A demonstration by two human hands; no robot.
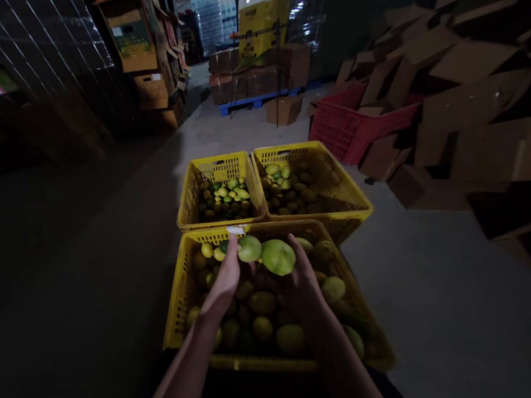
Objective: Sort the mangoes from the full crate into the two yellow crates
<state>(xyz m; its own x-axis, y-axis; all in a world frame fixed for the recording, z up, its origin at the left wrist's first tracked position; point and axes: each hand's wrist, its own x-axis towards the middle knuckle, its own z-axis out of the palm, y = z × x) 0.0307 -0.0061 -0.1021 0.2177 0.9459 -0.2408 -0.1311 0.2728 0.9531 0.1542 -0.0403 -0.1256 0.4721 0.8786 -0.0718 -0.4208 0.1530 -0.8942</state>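
Fruit (278, 257), crates (178, 302), grey floor (431, 268), heaped cartons (470, 100)

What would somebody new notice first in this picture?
Probably the brightly lit green fruit in the left hand, and the pale green fruit in the right hand, above the near yellow crate. Two more yellow crates stand just beyond. Flattened and open cardboard boxes crowd the right side.

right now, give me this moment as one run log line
left hand: holds green fruit; right hand: holds second green fruit; below: front crate with more fruit; beyond: two yellow crates
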